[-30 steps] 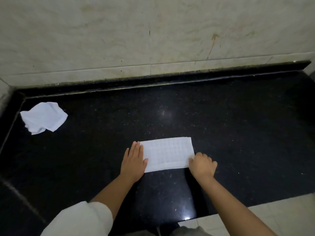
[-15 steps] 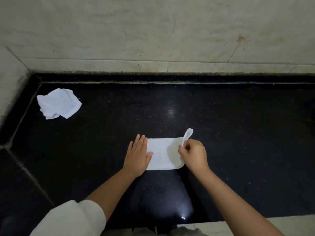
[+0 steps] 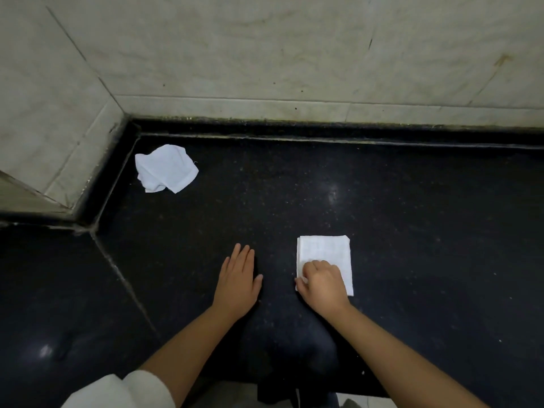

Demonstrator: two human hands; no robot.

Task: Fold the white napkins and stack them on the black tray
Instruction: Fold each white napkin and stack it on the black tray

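1. Black speckled stone counter (image 3: pixel 382 201), glossy; pale marble-tiled walls (image 3: pixel 265 54) meet in the far-left corner.
2. Folded napkin (image 3: pixel 326 251) lies near centre; right hand (image 3: pixel 322 285) fingers curled, pinching its near-left corner.
3. Left hand (image 3: pixel 238 278) flat on the counter, fingers straight, together.
4. Crumpled napkin (image 3: pixel 166 167) by the corner.

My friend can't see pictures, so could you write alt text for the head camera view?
A person's right hand pinches the near left corner of a folded white napkin on a black stone counter, while the left hand rests flat beside it. A crumpled white napkin lies far left near the tiled wall.
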